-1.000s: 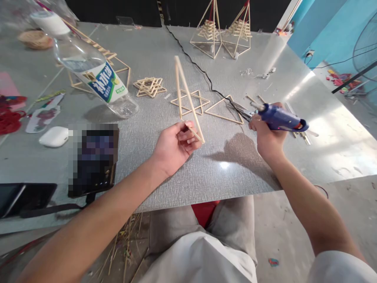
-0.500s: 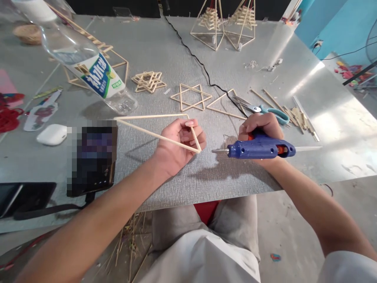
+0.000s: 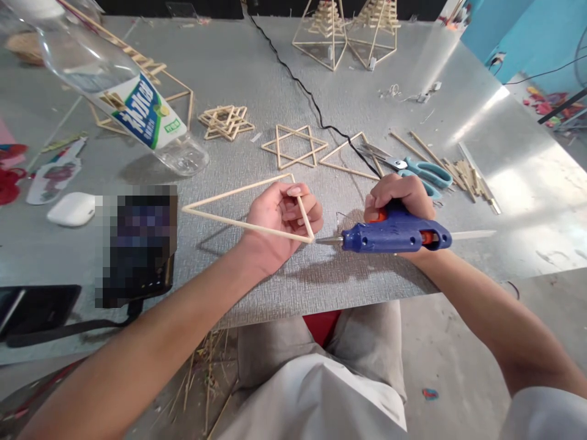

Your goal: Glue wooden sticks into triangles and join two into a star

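Observation:
My left hand pinches a triangle of thin wooden sticks by its short side, with the long point aimed left over the grey table. My right hand grips a blue hot glue gun. Its metal nozzle touches the triangle's lower right corner, just beside my left fingers.
A flat stick star, a stick triangle and a stacked star lie ahead. Teal scissors and loose sticks sit to the right. A tilted plastic bottle, white case, phone, black cord and two stick pyramids surround.
My left hand turned the stick triangle from upright to lying flat, pointing left. My right hand brought the glue gun down and left until its nozzle met the triangle's corner.

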Demonstrator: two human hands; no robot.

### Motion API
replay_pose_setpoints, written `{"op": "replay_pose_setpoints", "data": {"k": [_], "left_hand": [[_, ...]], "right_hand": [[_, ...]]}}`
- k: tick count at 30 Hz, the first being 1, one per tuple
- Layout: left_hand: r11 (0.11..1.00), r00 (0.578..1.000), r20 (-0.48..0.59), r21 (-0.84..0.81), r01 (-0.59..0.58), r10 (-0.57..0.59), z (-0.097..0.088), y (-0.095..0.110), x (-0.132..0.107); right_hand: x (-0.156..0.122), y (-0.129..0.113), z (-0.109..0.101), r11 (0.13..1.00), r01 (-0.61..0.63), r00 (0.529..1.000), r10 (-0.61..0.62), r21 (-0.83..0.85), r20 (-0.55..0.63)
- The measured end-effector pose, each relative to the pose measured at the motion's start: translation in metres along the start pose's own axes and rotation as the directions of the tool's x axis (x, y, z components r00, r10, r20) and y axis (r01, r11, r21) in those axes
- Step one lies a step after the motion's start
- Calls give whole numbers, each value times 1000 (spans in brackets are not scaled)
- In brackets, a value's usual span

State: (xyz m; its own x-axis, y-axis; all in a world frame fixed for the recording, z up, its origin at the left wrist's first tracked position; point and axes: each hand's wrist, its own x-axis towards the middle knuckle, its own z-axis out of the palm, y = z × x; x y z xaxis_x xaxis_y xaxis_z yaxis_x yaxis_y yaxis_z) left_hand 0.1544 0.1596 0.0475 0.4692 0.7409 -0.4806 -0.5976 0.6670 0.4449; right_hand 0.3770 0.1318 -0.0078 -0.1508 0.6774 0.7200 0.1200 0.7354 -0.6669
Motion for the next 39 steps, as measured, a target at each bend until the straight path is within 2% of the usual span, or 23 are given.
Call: {"op": "replay_pose_setpoints", "data": {"k": [7, 14, 33, 39], "left_hand": [[1000, 1000, -14, -1, -1, 1, 0, -1, 1], [1000, 1000, -9, -15, 4, -5, 0, -1, 1], [999, 1000, -12, 30, -14, 15, 0, -1, 1], [1000, 1000, -15, 26, -11, 11, 1, -1, 0]], "right_hand": [[-1, -1, -1, 999, -25, 1000, 25, -22, 0], [0, 2, -4, 996, 79, 996, -77, -42, 44], [-2, 1, -7, 999, 43, 997, -42, -16, 65], [1, 0, -8, 997, 2, 999, -5, -77, -33]]}}
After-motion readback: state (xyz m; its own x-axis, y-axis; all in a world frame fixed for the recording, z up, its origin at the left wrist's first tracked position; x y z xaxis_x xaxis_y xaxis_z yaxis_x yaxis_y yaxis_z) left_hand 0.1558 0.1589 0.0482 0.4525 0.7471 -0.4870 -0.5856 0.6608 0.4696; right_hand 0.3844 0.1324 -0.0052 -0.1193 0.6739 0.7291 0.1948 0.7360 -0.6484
